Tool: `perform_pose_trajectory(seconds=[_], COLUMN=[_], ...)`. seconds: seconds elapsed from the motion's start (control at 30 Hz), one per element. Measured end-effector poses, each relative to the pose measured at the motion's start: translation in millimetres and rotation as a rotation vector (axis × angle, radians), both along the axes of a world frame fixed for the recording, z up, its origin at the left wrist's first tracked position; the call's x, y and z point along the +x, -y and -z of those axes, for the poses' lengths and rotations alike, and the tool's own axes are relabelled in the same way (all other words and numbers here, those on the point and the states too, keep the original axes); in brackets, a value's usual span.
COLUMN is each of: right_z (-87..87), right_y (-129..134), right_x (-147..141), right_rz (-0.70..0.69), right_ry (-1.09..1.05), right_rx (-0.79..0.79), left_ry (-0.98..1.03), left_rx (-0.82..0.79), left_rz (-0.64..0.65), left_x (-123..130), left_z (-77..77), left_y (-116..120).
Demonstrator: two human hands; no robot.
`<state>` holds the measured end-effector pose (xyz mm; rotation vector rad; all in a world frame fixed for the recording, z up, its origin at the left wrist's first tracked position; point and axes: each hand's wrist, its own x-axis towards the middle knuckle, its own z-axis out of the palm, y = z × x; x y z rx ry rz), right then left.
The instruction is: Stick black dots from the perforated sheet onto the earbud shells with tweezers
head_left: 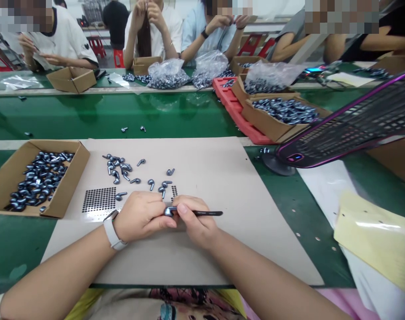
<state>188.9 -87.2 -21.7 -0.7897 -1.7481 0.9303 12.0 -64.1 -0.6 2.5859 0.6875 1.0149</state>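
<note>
Grip: left hand (140,218) pinched on one glossy blue-grey, stemmed, earbud-shaped piece (169,212), right hand (200,227) holding a slim black tweezer-like tool (209,213) beside it; this piece seemingly unfinished. Around, on a flat grey-beige sheet (222,173): a clear card of small black dots (98,201), many remaining, and loose matching pieces (116,165), done or undone cannot be told. Left, over the green counter (9,240): an open brown cardboard box (76,171), well stocked.

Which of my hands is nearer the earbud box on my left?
Left. Your left hand is to the right of the earbud box; your right hand is farther right.
</note>
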Motion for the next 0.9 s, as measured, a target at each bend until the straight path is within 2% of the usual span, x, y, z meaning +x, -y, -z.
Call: perform_pose_trajectory(seconds=[0.23,0.47,0.6,0.9], right_z=[1.0,-1.9,-6.2,-12.3], right_y=[-5.2,-5.5,-6.2,-4.4], right_x=[-0.4,-2.0,0.8,7.7], right_rz=[-0.022,-0.031,0.001,0.176], right_ry=[0.082,0.192,0.292,0.553], right_rx=[0.065,0.189,0.287,0.507], left_ry=[0.009,0.073,0.028,-0.137], left_rx=[-0.042,-0.232,-0.159,0.070], left_rz=[-0.015,-0.097,-0.099,-0.151], left_x=[-3.0,-2.9,-2.2,-4.1], left_z=[4.6,4.6,2.6,3.1], left_y=[2.8,8.2,8.7,7.2])
